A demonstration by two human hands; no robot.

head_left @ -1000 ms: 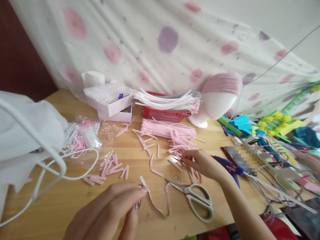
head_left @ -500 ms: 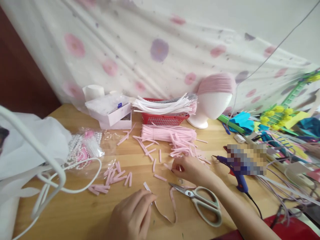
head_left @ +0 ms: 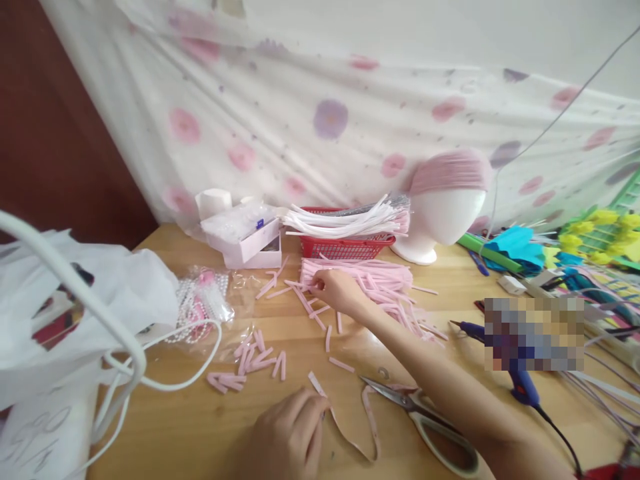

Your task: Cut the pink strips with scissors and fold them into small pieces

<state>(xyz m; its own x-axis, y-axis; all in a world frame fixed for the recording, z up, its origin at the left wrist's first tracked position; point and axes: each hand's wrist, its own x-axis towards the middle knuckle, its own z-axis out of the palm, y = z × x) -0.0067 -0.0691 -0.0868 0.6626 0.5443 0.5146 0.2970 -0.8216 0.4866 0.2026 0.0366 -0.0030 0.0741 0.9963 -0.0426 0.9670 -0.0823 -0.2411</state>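
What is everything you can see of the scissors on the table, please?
The scissors lie flat on the wooden table, with metal-looking blades joined at a pivot and pale, plastic-looking handles. The blades look nearly closed, their tips pointing away and leftward. The right forearm crosses in front, hiding much of one handle loop; whether it touches them is unclear. A thin pale strip runs close by the blades, and nothing grips them.

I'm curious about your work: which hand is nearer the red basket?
Right: the right hand is at the pink bundle, just in front of the red basket; the left hand is farther off, beside the thin pale strip.
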